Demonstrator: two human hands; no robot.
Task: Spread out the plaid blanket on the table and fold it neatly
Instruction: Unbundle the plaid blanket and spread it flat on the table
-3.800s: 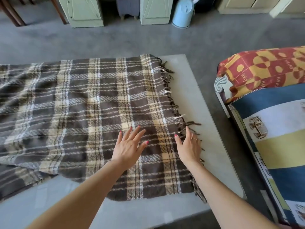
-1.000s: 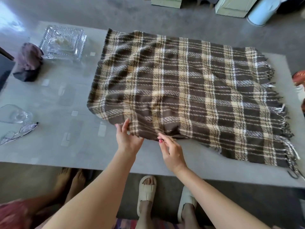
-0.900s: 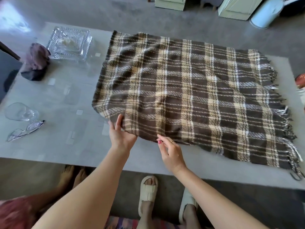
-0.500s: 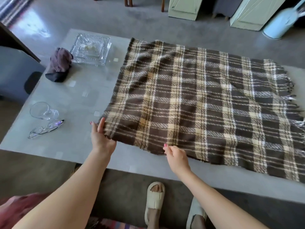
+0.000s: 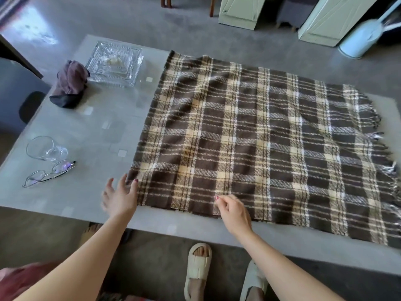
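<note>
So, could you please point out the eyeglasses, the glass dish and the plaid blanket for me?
eyeglasses (image 5: 48, 173): head view, on the bridge between the lenses.
glass dish (image 5: 115, 63): head view, on its middle.
plaid blanket (image 5: 249, 144): head view, on the flat middle of the cloth.

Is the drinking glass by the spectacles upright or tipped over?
Tipped over. The glass lies on its side on the table, its round mouth facing sideways, just behind the spectacles.

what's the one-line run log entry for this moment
stage: squaring near edge | plaid blanket: flat on table | left hand: open at corner | right hand: pinching near edge
</note>
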